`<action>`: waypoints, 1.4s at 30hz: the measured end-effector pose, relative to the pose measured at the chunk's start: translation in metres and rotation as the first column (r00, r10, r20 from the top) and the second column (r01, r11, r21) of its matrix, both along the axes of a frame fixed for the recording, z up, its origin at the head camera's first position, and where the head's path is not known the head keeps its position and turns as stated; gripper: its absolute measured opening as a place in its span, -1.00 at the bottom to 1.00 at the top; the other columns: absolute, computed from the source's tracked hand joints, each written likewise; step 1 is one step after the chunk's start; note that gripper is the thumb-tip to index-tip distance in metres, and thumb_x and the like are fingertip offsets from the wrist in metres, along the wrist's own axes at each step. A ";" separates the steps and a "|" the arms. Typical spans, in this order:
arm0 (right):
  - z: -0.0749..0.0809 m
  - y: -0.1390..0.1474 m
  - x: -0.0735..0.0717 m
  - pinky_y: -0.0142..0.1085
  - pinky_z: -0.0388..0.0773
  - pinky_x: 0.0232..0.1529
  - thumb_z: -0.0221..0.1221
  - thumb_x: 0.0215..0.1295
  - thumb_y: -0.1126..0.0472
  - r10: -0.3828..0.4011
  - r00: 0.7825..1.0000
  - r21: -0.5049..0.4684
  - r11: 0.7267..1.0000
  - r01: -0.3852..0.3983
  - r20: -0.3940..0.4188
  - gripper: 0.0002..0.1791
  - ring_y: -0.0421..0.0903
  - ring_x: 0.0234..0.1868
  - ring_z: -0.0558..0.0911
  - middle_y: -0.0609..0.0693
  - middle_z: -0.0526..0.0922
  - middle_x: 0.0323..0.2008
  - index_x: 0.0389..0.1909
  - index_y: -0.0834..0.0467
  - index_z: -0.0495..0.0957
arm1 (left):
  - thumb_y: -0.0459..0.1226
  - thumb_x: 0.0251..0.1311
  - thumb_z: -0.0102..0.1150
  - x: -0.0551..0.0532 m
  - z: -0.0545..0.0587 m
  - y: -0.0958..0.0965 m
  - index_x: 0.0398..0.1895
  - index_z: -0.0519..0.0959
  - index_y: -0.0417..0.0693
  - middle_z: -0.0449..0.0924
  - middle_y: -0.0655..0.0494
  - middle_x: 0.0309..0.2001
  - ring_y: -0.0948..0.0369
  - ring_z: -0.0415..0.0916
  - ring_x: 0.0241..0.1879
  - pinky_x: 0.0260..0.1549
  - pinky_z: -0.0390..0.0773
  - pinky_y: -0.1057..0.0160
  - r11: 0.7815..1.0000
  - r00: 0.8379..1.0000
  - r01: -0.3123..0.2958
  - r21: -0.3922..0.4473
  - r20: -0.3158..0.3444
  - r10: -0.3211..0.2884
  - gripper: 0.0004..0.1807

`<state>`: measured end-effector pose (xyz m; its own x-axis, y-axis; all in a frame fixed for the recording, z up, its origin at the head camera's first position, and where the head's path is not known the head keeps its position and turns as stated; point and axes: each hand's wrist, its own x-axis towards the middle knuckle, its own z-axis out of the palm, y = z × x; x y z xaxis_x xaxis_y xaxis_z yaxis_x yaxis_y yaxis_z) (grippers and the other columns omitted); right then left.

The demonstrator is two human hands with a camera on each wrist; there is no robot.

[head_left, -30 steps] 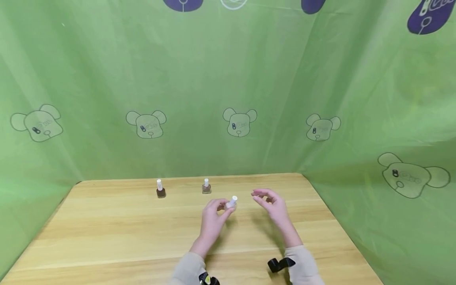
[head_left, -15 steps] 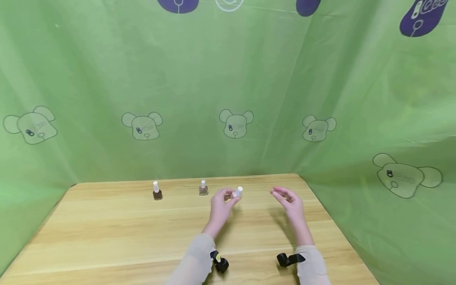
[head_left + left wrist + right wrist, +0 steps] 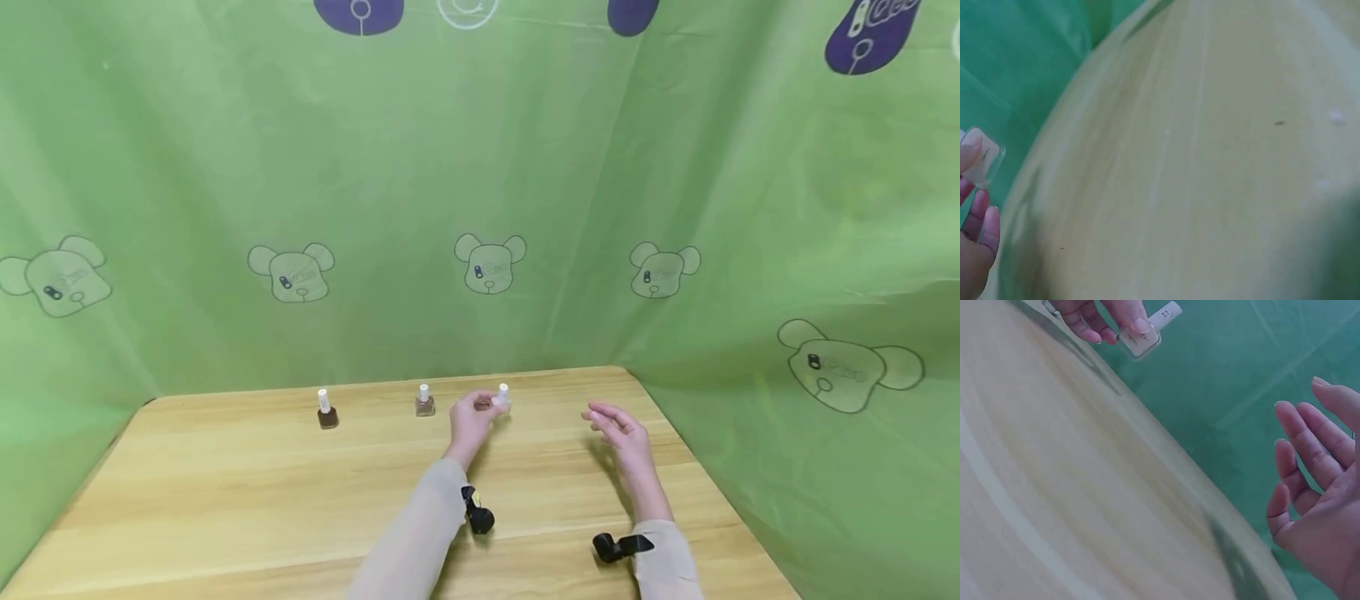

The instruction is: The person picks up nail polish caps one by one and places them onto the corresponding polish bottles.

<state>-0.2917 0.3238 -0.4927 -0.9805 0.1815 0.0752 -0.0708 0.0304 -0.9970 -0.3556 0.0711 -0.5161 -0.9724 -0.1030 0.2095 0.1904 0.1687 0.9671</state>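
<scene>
My left hand [image 3: 471, 423] pinches a nail polish bottle [image 3: 1141, 342] with a white cap and a pale square body. In the head view it is over the back part of the table, right of two other bottles. Thumb and fingers grip the glass body, and the cap points up. My right hand [image 3: 627, 435] hovers to the right with nothing in it; the right wrist view shows its fingers [image 3: 1310, 447] loosely spread. A brown-pink nail polish bottle [image 3: 425, 405] stands left of my left hand. Farther left is a dark nail polish bottle [image 3: 327, 415], also upright.
The wooden table [image 3: 247, 500] ends at a back edge close behind the bottles. A green curtain [image 3: 390, 167] with bear-face prints hangs behind and along both sides. Each sleeve carries a black wrist camera, one on the left [image 3: 480, 518] and one on the right [image 3: 607, 547].
My left hand has carried the pale bottle away from me, toward the back edge, and the cap has become more upright. The right hand has drawn off to the right. The view has shifted slightly.
</scene>
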 end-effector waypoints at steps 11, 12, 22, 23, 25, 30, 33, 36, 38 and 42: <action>-0.015 0.006 0.000 -0.34 0.43 -0.12 0.17 0.38 0.11 0.046 0.998 -0.200 0.979 -0.037 0.036 -0.75 -0.26 -0.23 0.60 -0.29 0.75 -0.30 0.01 0.08 0.61 | -0.36 -0.08 0.48 -0.017 -0.013 -0.004 -0.23 0.69 -0.20 0.71 -0.09 -0.31 0.23 0.57 -0.34 -0.29 0.61 0.35 1.000 1.000 -0.005 -0.021 -0.002 0.005 -0.72; -0.016 0.006 0.000 -0.35 0.44 -0.13 0.16 0.39 0.11 0.048 0.998 -0.206 0.978 -0.040 0.037 -0.77 -0.26 -0.24 0.60 -0.29 0.76 -0.30 -0.01 0.06 0.62 | -0.35 -0.08 0.49 -0.018 -0.014 -0.005 -0.25 0.69 -0.20 0.71 -0.08 -0.32 0.23 0.56 -0.34 -0.29 0.61 0.35 0.999 1.000 -0.012 -0.031 -0.003 0.012 -0.73; -0.021 0.007 -0.002 -0.38 0.48 -0.24 0.14 0.41 0.09 0.072 0.997 -0.221 0.973 -0.065 0.026 -0.84 -0.27 -0.29 0.61 -0.26 0.77 -0.29 -0.13 -0.03 0.66 | -0.30 -0.06 0.49 -0.017 -0.010 -0.010 -0.23 0.70 -0.16 0.70 -0.03 -0.31 0.21 0.56 -0.31 -0.23 0.61 0.27 0.997 0.999 0.007 -0.081 0.039 -0.004 -0.72; -0.021 0.007 -0.002 -0.39 0.48 -0.26 0.13 0.41 0.09 0.073 0.997 -0.224 0.972 -0.066 0.022 -0.84 -0.27 -0.30 0.61 -0.25 0.77 -0.29 -0.14 -0.03 0.66 | -0.30 -0.05 0.49 -0.017 -0.010 -0.011 -0.23 0.70 -0.15 0.70 -0.03 -0.30 0.21 0.55 -0.30 -0.22 0.61 0.25 0.997 0.999 0.011 -0.082 0.047 -0.007 -0.72; -0.021 0.006 -0.003 -0.41 0.49 -0.29 0.12 0.42 0.09 0.076 0.997 -0.231 0.971 -0.069 0.020 -0.84 -0.28 -0.31 0.62 -0.24 0.77 -0.30 -0.15 -0.03 0.66 | -0.29 -0.05 0.48 -0.017 -0.009 -0.013 -0.22 0.70 -0.15 0.70 -0.02 -0.29 0.20 0.56 -0.29 -0.19 0.61 0.23 0.996 0.998 0.016 -0.090 0.055 -0.011 -0.72; -0.023 0.004 -0.004 -0.43 0.51 -0.33 0.11 0.42 0.08 0.082 0.996 -0.246 0.966 -0.075 0.019 -0.83 -0.27 -0.33 0.62 -0.22 0.77 -0.32 -0.16 -0.03 0.67 | -0.32 -0.03 0.47 -0.017 -0.008 -0.017 -0.17 0.68 -0.20 0.71 -0.08 -0.25 0.13 0.60 -0.24 -0.14 0.63 0.15 0.995 0.998 0.030 -0.100 0.052 -0.025 -0.69; -0.024 0.003 -0.005 -0.43 0.51 -0.33 0.10 0.43 0.08 0.086 0.996 -0.252 0.965 -0.078 0.020 -0.82 -0.27 -0.33 0.62 -0.22 0.76 -0.32 -0.17 -0.03 0.67 | -0.32 -0.01 0.45 -0.016 -0.008 -0.020 -0.08 0.64 -0.23 0.70 -0.13 -0.16 0.06 0.63 -0.17 -0.08 0.64 0.12 0.993 0.998 0.046 -0.107 0.053 -0.040 -0.62; -0.025 0.003 -0.006 -0.43 0.51 -0.31 0.08 0.44 0.06 0.090 0.996 -0.240 0.967 -0.082 0.024 -0.82 -0.27 -0.33 0.61 -0.23 0.76 -0.33 -0.18 -0.05 0.66 | -0.31 0.01 0.44 -0.015 -0.007 -0.022 0.02 0.59 -0.27 0.67 -0.19 -0.05 -0.03 0.61 -0.07 0.00 0.62 0.05 0.993 0.997 0.062 -0.101 0.056 -0.057 -0.54; -0.024 0.004 -0.006 -0.42 0.51 -0.30 0.08 0.44 0.05 0.083 0.996 -0.223 0.972 -0.074 0.031 -0.82 -0.26 -0.32 0.61 -0.24 0.75 -0.33 -0.18 -0.05 0.65 | -0.29 0.02 0.44 -0.013 -0.005 -0.024 0.07 0.56 -0.29 0.63 -0.22 0.01 -0.08 0.59 -0.03 0.04 0.60 0.02 0.993 0.996 0.074 -0.091 0.058 -0.069 -0.48; -0.019 0.004 -0.005 -0.42 0.50 -0.28 0.08 0.43 -0.01 0.073 0.996 -0.195 0.979 -0.060 0.060 -0.76 -0.25 -0.29 0.60 -0.25 0.74 -0.32 -0.08 0.01 0.62 | -0.27 0.03 0.43 -0.007 0.001 -0.027 0.14 0.51 -0.29 0.58 -0.26 0.08 -0.12 0.57 0.00 0.03 0.60 0.00 0.993 0.995 0.089 -0.081 0.047 -0.086 -0.43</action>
